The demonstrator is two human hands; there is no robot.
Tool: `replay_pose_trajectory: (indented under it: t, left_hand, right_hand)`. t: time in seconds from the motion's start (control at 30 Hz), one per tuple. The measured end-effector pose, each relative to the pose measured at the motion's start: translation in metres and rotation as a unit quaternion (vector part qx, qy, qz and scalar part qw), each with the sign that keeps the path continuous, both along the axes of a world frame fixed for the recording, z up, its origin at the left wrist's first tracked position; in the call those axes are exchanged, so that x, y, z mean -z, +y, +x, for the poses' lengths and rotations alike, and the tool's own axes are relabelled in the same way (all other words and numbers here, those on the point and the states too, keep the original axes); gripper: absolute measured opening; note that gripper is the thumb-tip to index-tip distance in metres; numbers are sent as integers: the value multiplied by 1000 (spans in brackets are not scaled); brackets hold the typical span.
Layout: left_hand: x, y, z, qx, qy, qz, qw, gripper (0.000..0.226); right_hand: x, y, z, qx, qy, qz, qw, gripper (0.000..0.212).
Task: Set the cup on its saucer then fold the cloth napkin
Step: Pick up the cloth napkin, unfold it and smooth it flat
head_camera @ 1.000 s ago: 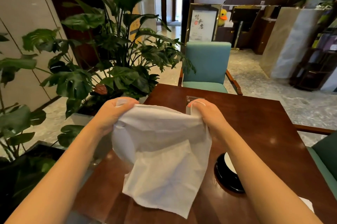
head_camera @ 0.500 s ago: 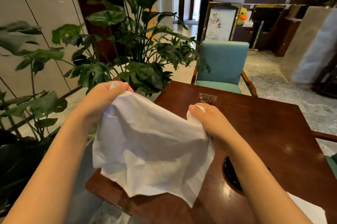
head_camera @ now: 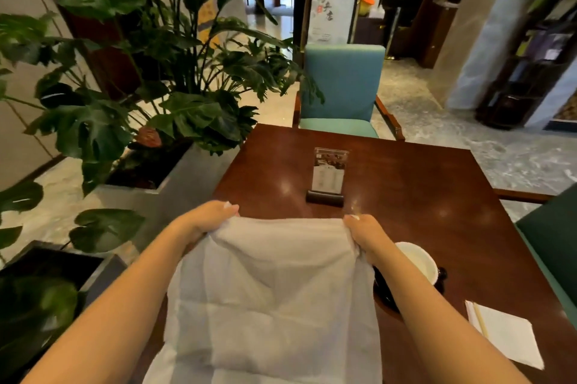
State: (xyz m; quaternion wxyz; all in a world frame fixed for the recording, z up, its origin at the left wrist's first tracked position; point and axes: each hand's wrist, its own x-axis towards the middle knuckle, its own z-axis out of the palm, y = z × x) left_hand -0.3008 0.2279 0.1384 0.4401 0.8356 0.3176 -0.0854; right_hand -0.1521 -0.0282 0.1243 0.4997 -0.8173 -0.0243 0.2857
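White cloth napkin (head_camera: 274, 290) held spread over near edge of bench (head_camera: 421, 196), top edge stretched roughly level, left to right across the view. Hung down toward the body from that edge, lower part sagging, faint crease lines across the middle, bottom cut off by the frame. Could not tell whether lower part rested on bench or hung past its near edge.

Left hand (head_camera: 206, 221) pinched top-left corner, fingers closed on cloth. Right hand (head_camera: 363, 232) pinched top-right corner, likewise clenched on cloth. Both about level, left slightly farther forward. Neither nearer the napkin than the other; one corner each.

Key relation, judged: held edge lay farthest from body, free edge nearest, so fold likely called for laying cloth flat on bench, then bringing far edge onto near edge, or one corner across to the other. Bare bench surface lay ahead of the hands, toward the menu card stand (head_camera: 327, 177).

Cup (head_camera: 418, 261), white inside, dark outside, sat just right of right forearm, on dark saucer (head_camera: 384, 293), mostly hidden by that arm. Cup step judged done. Risk, judged: right forearm close to cup, sideways sweep could knock it.

Folded white paper napkin (head_camera: 505, 336) with thin stick along its left edge lay farther right, near bench corner. Teal chair (head_camera: 340, 90) beyond far side of bench. Large leafy plants (head_camera: 156, 77) in planters to left.
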Motion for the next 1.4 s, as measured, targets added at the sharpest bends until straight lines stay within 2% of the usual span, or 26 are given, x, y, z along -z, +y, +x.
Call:
replay_pose_trajectory:
  t: [0.1, 0.27, 0.37, 0.73, 0.87, 0.93, 1.0, 1.07, 1.13, 1.2, 1.27, 1.3, 1.37, 1.4]
  left_hand:
    - [33, 10, 20, 20, -5, -2, 1000, 35]
    - [64, 42, 58, -43, -56, -11, 997, 36]
    - [81, 61, 86, -47, -68, -3, 997, 37]
    - [136, 118, 148, -103, -25, -59, 993, 41]
    - [148, 124, 154, -113, -40, -88, 989, 32]
    - [153, 124, 156, -113, -68, -84, 988, 24]
    - [157, 119, 157, -121, -86, -33, 988, 23]
    - [163, 108, 154, -161, -76, 83, 980, 27]
    - [171, 90, 144, -186, -70, 218, 956, 31]
    - [184, 66, 134, -95, -146, 286, 942, 36]
    - [199, 46, 129, 49, -182, 281, 941, 44]
    - [205, 40, 129, 102, -154, 277, 943, 51]
    - [217, 40, 132, 155, -87, 296, 939, 65]
    - [221, 44, 132, 162, -65, 317, 932, 70]
  right_hand:
    - [37, 7, 21, 19, -16, -67, 997, 35]
    - [75, 23, 48, 63, -70, -157, 983, 35]
    - [90, 36, 63, 82, -95, -191, 974, 36]
    - [117, 37, 128, 65, -151, -309, 937, 31]
    - [125, 37, 135, 67, -166, -327, 928, 25]
    - [128, 41, 133, 75, -207, -343, 913, 22]
    - [131, 48, 126, 78, -285, -372, 880, 18]
    - [133, 63, 118, 79, -344, -373, 858, 16]
    - [137, 87, 103, 68, -354, -339, 869, 16]
    - [147, 116, 80, 30, -353, -273, 894, 15]
    - [163, 144, 57, -46, -370, -228, 900, 22]
    - [172, 154, 49, -99, -369, -226, 896, 33]
    - [182, 167, 40, -171, -314, -252, 899, 59]
    - [185, 170, 40, -184, -293, -265, 900, 62]
